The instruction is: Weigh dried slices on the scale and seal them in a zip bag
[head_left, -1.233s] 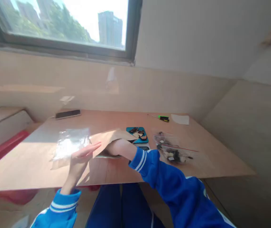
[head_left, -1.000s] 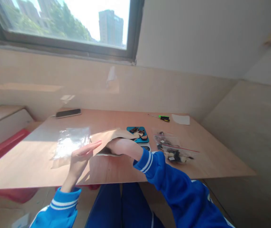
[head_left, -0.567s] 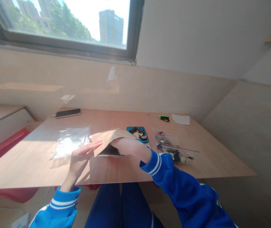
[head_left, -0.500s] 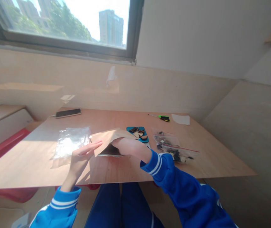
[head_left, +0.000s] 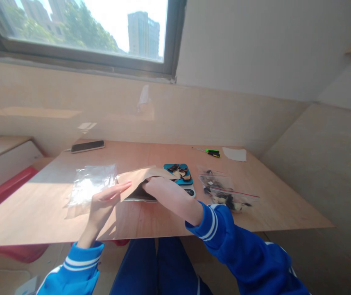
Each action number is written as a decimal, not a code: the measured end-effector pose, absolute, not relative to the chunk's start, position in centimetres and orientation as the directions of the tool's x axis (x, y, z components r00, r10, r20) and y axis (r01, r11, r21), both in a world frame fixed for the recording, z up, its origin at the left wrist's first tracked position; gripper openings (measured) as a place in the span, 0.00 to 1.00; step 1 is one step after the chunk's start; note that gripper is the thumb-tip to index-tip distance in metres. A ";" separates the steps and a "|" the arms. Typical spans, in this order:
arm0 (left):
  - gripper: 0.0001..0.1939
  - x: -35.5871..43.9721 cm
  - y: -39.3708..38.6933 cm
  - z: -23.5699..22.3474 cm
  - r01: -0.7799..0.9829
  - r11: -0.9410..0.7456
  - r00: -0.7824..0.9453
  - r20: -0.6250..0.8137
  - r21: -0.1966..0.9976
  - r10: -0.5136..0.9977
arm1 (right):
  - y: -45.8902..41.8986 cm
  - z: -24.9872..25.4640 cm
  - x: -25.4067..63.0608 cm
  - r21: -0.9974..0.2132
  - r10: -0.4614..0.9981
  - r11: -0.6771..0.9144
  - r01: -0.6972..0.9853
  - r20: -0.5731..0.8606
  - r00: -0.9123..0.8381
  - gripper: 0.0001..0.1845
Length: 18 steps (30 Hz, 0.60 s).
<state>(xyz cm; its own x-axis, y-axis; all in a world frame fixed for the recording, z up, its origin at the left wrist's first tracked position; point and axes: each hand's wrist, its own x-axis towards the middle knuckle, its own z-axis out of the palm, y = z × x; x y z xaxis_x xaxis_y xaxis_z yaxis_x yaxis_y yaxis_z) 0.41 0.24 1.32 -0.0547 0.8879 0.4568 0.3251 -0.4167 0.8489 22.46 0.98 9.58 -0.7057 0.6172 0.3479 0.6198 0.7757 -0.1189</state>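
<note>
Near the front of a sunlit wooden counter (head_left: 157, 223), a brown paper bag (head_left: 137, 178) lies on its side, mouth gaping toward the lower right. A person's left hand (head_left: 109, 196), fingers nearly straight, holds the bag's left edge; the right hand (head_left: 151, 185) is in past the wrist, its fingers hidden, so whether they are open or gripping anything cannot be told. Pulled out at a slant, that hand could tear the thin paper or drag the bag along, more so if the light hold on the left slipped.

Just beyond, the bag's far edge overlaps, in this view, a blue tray (head_left: 189, 182) heaped with dark-and-pale pieces (head_left: 180, 172); contact is unclear. A nudge from the paper could tip pieces off or disturb what appears to be a scale (head_left: 193, 193) beneath, its display unreadable.

To the right, zip bags (head_left: 229, 200) of similar-looking pieces sit near the blue sleeve (head_left: 215, 225), which could sweep them aside if the elbow swung out. At left, glare covers clear plastic bags (head_left: 92, 188), light enough to slide if bumped. Farther back lie a phone (head_left: 88, 146), a screwdriver (head_left: 212, 153) and white paper (head_left: 234, 154), seemingly out of harm's way.
</note>
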 end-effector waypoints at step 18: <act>0.19 0.9 6.2 2.8 0.278 -0.220 -0.455 0.330 0.935 0.827 | 5.0 6.2 32.0 -0.719 0.893 0.349 0.601 0.450 0.019 0.06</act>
